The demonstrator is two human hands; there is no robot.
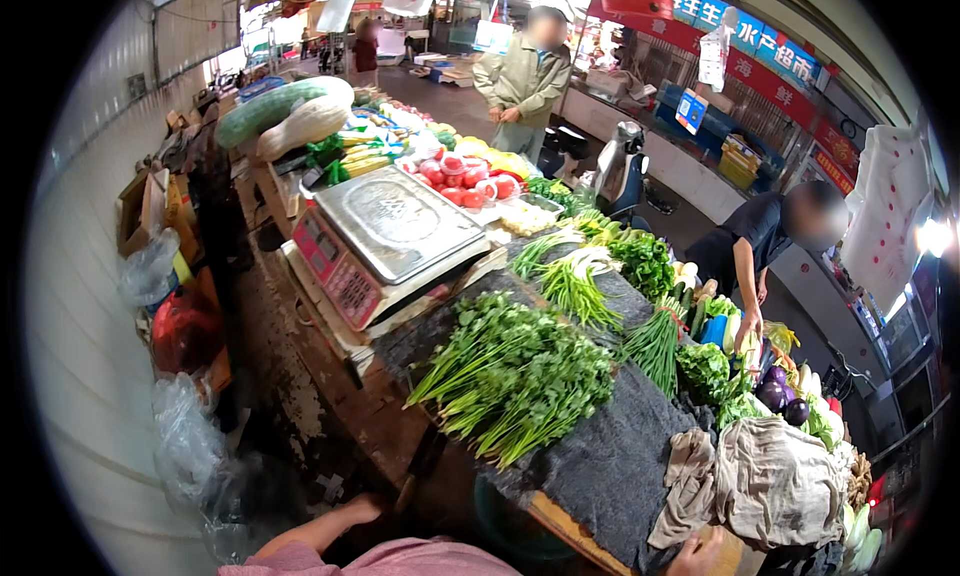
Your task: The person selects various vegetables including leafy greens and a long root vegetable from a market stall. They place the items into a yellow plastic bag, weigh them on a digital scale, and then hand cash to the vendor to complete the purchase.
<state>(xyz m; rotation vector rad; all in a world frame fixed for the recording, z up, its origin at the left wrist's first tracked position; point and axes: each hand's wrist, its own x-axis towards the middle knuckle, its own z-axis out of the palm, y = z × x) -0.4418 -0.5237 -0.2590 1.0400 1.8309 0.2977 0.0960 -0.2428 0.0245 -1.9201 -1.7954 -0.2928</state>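
Note:
My left hand [365, 507] is low beside the counter, close to the light handle [406, 493] of what looks like a knife. Its fingers are partly hidden, so whether it touches the handle is unclear. At the near right corner, my right hand [696, 555] is against a wooden edge [731, 555], just below a crumpled beige cloth [780, 478]. I see nothing held in it. Before me, a large pile of coriander [517, 381] lies on a dark grey cloth [607, 471]. Behind the pile stands a pink-fronted weighing scale [397, 219] with a bare metal pan.
Spring onions [574, 287], tomatoes [465, 174], eggplants [776, 392] and a winter melon [277, 110] cover the stall. One person [750, 238] reaches into the vegetables at right; another [525, 80] stands beyond. Plastic bags [187, 433] line the left wall. A scooter [622, 167] is parked behind.

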